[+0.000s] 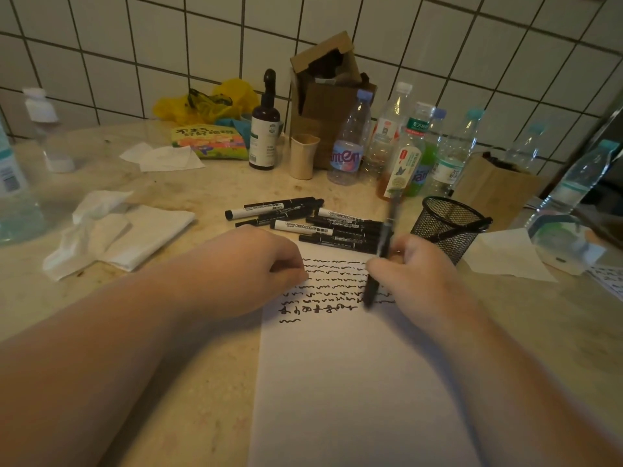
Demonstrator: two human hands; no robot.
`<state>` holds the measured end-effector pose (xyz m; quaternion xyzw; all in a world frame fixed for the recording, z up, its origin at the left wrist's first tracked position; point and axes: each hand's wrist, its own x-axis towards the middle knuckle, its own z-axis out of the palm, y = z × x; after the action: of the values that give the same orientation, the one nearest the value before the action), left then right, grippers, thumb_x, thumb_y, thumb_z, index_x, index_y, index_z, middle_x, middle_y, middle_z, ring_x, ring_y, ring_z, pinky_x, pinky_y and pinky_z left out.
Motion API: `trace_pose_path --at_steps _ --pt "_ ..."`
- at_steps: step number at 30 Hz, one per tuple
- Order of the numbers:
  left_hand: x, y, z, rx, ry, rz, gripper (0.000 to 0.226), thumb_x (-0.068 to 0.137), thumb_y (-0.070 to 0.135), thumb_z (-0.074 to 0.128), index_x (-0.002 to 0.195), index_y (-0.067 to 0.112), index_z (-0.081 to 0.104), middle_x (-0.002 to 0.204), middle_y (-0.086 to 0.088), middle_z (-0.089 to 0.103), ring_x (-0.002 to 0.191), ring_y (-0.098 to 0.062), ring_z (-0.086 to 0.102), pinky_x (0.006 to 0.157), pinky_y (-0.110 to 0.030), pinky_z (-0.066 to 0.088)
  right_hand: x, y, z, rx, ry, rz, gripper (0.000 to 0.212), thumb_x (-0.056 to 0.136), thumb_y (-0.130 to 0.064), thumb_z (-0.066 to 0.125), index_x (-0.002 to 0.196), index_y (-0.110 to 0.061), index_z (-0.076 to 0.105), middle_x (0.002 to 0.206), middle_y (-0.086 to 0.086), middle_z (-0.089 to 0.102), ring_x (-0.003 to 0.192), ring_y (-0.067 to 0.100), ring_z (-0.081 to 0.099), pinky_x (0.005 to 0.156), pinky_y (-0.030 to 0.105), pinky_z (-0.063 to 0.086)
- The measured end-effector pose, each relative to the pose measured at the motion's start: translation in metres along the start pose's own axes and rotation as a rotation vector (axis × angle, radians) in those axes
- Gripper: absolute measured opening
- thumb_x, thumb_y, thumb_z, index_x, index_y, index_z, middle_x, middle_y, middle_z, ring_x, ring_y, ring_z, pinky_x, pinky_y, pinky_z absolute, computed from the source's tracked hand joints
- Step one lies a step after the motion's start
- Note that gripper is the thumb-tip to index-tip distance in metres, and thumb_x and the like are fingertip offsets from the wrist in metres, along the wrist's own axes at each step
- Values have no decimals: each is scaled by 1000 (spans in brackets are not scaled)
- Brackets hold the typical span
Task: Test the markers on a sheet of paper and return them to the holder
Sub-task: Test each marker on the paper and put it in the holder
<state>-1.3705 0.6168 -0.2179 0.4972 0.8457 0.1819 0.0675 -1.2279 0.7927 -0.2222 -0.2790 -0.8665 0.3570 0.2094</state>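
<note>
A white sheet of paper (pixel 354 382) lies on the counter, its upper part covered with rows of black squiggles. My right hand (pixel 418 274) grips a black marker (pixel 382 251), blurred and held nearly upright, its lower end over the squiggles. My left hand (pixel 256 264) rests on the paper's upper left edge with fingers curled under; whether it holds anything is hidden. Several black and white markers (pixel 303 220) lie in a pile just beyond the paper. A black mesh holder (pixel 448 227) stands to the right with one marker leaning in it.
Crumpled tissues (pixel 111 230) lie at the left, another tissue (pixel 505 254) at the right. Several plastic bottles (pixel 397 143), a dark pump bottle (pixel 264 129), a beige cup (pixel 303 156), cardboard boxes (pixel 327 82) and a snack bag (pixel 209 143) crowd the tiled back wall.
</note>
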Motion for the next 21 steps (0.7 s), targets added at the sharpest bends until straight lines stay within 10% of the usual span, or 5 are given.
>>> trace_pose_path --at_steps 9,21 --pt "-7 13 -4 -216 8 60 23 86 54 59 101 39 69 83 13 68 77 -3 61 72 -29 53 -11 -7 10 877 -397 -81 30 91 -35 61 90 -9 77 75 22 71 65 29 67 61 35 54" --pt "-8 -3 -11 -785 -576 273 22 92 28 58 77 15 68 54 3 41 50 -13 34 52 -22 32 -11 -5 11 860 -484 -230 19 70 -13 60 70 -2 75 49 15 53 46 22 48 51 30 33"
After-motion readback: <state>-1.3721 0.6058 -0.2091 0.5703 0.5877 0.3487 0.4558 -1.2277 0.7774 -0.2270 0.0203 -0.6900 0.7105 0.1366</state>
